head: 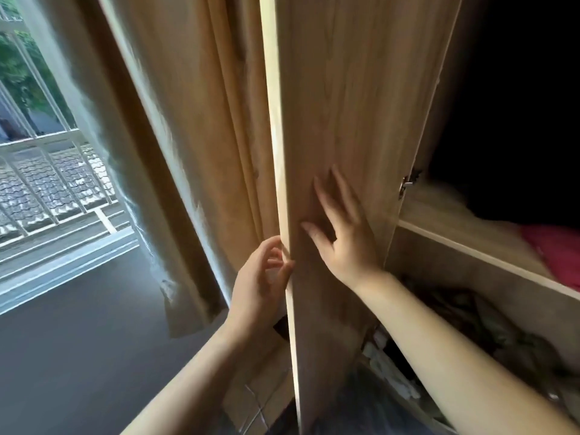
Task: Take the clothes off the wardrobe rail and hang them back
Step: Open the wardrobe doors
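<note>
A light wooden wardrobe door [339,105] stands open, edge-on in the middle of the head view. My left hand [260,277] curls its fingers round the door's front edge. My right hand [342,233] lies flat with spread fingers on the door's inner face. Behind the door, dark hanging clothes [489,328] show in the lower compartment under a shelf [470,246]. A red folded cloth [555,252] lies on that shelf. The wardrobe rail itself is hidden.
A beige curtain [194,136] hangs just left of the door. Farther left, a window with white bars [47,171] looks onto a tiled roof. Dark floor [78,356] spreads at lower left. The upper wardrobe interior [518,105] is black.
</note>
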Available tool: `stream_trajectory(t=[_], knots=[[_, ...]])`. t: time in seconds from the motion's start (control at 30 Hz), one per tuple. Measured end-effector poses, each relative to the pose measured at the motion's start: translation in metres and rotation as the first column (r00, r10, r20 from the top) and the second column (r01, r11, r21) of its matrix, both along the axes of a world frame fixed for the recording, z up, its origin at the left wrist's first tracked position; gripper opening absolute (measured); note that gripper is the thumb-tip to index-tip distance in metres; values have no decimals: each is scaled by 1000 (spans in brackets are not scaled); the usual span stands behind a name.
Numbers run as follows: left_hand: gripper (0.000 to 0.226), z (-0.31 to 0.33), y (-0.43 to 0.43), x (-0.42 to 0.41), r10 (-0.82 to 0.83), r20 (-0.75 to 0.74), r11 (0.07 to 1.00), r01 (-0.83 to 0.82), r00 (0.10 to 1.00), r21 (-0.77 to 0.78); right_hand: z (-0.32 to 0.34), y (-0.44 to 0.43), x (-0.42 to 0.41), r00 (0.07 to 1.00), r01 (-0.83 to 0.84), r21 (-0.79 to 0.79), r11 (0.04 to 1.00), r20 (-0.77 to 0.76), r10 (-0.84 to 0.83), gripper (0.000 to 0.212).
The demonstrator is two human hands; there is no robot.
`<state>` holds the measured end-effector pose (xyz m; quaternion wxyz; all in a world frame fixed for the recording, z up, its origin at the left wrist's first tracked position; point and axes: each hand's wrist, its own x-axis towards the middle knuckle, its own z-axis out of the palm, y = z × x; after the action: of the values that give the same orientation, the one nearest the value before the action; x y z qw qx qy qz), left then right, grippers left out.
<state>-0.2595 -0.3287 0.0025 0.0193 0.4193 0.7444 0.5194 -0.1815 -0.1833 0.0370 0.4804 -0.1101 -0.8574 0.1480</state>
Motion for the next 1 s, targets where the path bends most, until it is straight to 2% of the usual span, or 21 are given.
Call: stream_trajectory(t=[0.07, 0.17, 0.23, 0.33, 0.47, 0.63, 0.77, 0.87, 1.0], knots=[[46, 0, -7, -5, -19, -137, 985, -6, 990, -175, 0, -13, 10, 997, 40, -79, 996, 62, -35, 58], [63, 0, -24, -7, -86, -233, 901, -24, 969, -433, -6, -41, 35, 982, 114, -202, 973, 171, -79, 55], [70, -6, -38, -7, -165, -319, 849, -30, 933, -527, -18, -61, 56, 958, 172, -252, 952, 269, -102, 53], [79, -21, -58, 0, -277, -402, 826, 2, 873, -564, -44, -85, 91, 896, 273, -241, 931, 416, -155, 55], [77, -43, -74, 26, -441, -413, 781, 113, 797, -615, -78, -124, 145, 792, 437, -242, 866, 561, -243, 62], [70, -60, -76, 75, -593, -376, 741, 298, 712, -602, -102, -169, 214, 691, 595, -259, 761, 649, -319, 60], [67, -67, -66, 117, -706, -357, 667, 405, 612, -625, -115, -189, 258, 610, 697, -257, 669, 704, -365, 69], [68, -72, -46, 147, -768, -341, 607, 446, 541, -658, -122, -190, 282, 582, 744, -277, 608, 716, -386, 74], [70, -73, -6, 183, -821, -333, 551, 491, 465, -674, -120, -170, 307, 558, 781, -256, 570, 697, -451, 74]])
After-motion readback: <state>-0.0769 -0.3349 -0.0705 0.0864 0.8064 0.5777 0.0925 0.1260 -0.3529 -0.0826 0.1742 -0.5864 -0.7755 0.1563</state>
